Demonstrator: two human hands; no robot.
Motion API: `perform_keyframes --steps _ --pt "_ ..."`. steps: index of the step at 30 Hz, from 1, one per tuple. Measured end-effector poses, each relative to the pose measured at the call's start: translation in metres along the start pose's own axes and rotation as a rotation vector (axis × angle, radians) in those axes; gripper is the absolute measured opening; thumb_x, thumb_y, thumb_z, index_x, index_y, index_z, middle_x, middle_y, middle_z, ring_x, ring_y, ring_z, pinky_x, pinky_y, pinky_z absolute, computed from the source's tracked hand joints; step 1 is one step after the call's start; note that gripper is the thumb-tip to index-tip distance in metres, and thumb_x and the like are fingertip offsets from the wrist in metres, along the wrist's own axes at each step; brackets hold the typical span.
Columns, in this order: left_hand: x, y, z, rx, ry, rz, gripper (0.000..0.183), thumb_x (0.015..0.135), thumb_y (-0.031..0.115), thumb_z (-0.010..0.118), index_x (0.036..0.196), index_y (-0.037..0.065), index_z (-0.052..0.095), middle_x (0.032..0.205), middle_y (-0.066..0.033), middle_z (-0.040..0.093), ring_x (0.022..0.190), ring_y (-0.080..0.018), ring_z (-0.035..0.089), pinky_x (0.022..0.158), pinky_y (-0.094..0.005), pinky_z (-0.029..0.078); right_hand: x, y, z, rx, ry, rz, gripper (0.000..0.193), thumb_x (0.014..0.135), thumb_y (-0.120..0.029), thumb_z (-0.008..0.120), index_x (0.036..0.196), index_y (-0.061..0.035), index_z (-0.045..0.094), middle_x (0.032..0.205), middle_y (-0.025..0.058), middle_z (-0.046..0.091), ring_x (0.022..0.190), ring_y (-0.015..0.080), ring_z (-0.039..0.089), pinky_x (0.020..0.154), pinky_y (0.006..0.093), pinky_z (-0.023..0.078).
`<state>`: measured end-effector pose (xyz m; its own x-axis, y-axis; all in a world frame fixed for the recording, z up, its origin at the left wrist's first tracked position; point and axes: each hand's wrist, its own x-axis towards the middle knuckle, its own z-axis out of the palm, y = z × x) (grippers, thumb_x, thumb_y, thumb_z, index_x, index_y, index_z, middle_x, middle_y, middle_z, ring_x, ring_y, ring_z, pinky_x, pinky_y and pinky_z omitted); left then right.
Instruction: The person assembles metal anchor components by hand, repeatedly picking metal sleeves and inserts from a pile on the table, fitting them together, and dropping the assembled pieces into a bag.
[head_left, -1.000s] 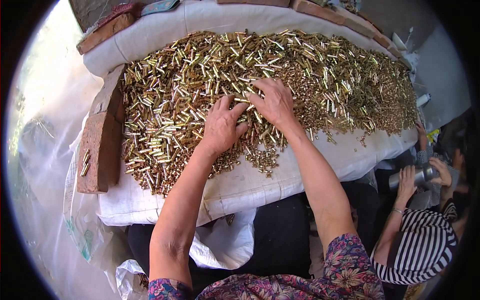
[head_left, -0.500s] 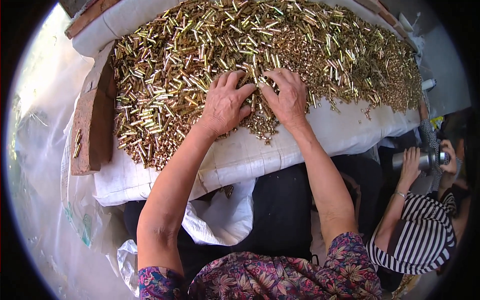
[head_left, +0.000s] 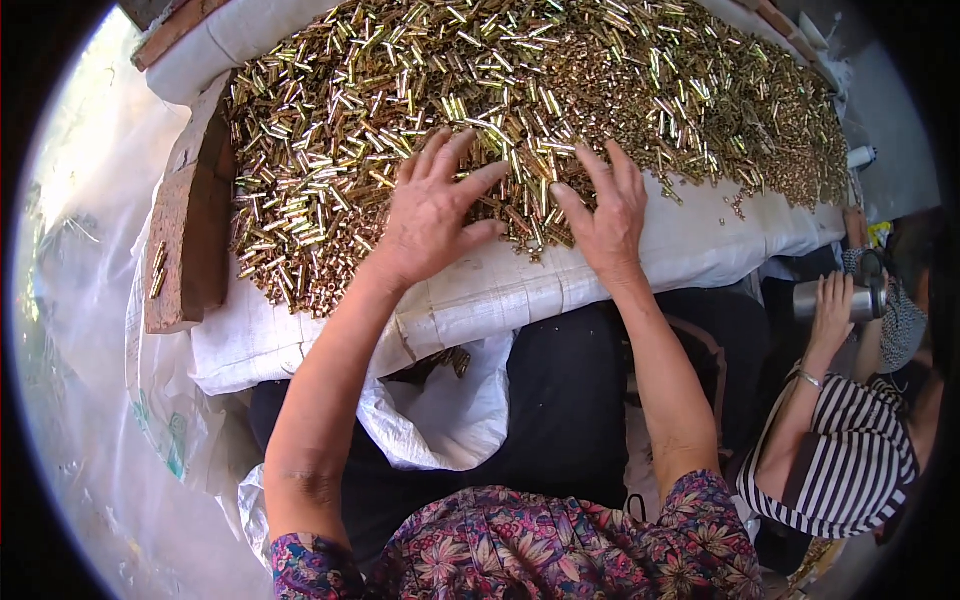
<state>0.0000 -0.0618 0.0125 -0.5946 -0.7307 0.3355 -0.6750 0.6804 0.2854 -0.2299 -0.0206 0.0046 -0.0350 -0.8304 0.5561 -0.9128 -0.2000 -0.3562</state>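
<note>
A wide heap of small brass-coloured metal tubes (head_left: pixel 330 140) covers the table, long pieces mixed with short ring-like ones. My left hand (head_left: pixel 433 205) rests over the near middle of the heap with its fingers spread. To its right, my right hand (head_left: pixel 608 205) is at the heap's near edge, fingers apart and nothing held in them. Between the two hands lie loose long tubes (head_left: pixel 530 190). Both palms face down, so what the fingertips touch is partly hidden.
White woven sheeting (head_left: pixel 480 300) covers the table's near edge. Bricks (head_left: pixel 180 250) wall the left side, two tubes on top. An open white sack (head_left: pixel 450 420) hangs at my lap. At right, a person in a striped top (head_left: pixel 850 450) holds a metal flask (head_left: pixel 840 298).
My hands have moved apart, the left going leftward and the right going rightward, and their fingers have spread. The neighbour's flask has tilted and its top has changed.
</note>
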Motion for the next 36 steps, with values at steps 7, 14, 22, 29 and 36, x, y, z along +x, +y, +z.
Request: perform_keyframes --steps 7,14,22,29,36 --pt "0.019 0.03 0.048 0.104 0.151 -0.058 0.061 0.077 0.046 0.073 0.132 0.025 0.056 0.141 -0.0118 0.046 0.136 -0.0324 0.035 0.11 -0.058 0.023 -0.006 0.009 0.019 0.054 -0.004 0.394 0.054 0.087 -0.038 0.067 0.128 -0.0031 0.055 0.128 0.0204 0.053 0.12 0.0381 0.047 0.103 0.0468 0.036" --pt "0.001 0.004 0.026 0.032 0.091 -0.061 0.057 0.075 0.043 0.075 0.127 0.025 0.058 0.129 -0.0069 0.052 0.133 -0.0303 0.038 0.104 -0.0629 0.029 -0.006 -0.031 0.046 0.325 0.081 0.38 0.056 0.084 -0.031 0.072 0.128 0.0008 0.055 0.125 0.0206 0.056 0.116 0.0329 0.052 0.103 0.0415 0.038" --pt "-0.023 -0.029 0.005 0.05 0.078 -0.123 0.053 0.075 0.03 0.072 0.125 0.022 0.059 0.122 -0.0106 0.055 0.129 -0.0317 0.044 0.104 -0.0575 0.03 -0.004 -0.079 0.08 0.411 0.069 0.305 0.047 0.087 -0.027 0.068 0.124 -0.0005 0.056 0.12 0.0191 0.057 0.112 0.0326 0.054 0.098 0.0413 0.042" --pt "-0.045 -0.058 -0.011 0.129 0.108 -0.225 0.05 0.077 0.025 0.069 0.126 0.021 0.058 0.129 -0.0114 0.055 0.129 -0.0308 0.045 0.107 -0.0562 0.032 0.01 -0.124 0.118 0.508 0.118 0.304 0.045 0.083 -0.029 0.071 0.119 -0.0042 0.06 0.114 0.0155 0.058 0.107 0.0306 0.055 0.095 0.0403 0.042" --pt "-0.043 -0.057 -0.011 0.051 0.11 -0.281 0.052 0.075 0.022 0.069 0.126 0.017 0.058 0.12 -0.0139 0.055 0.122 -0.0327 0.048 0.1 -0.0506 0.036 0.017 -0.112 0.115 0.528 0.016 0.254 0.037 0.08 -0.027 0.074 0.11 -0.009 0.062 0.105 0.0141 0.06 0.1 0.0334 0.058 0.089 0.0421 0.046"
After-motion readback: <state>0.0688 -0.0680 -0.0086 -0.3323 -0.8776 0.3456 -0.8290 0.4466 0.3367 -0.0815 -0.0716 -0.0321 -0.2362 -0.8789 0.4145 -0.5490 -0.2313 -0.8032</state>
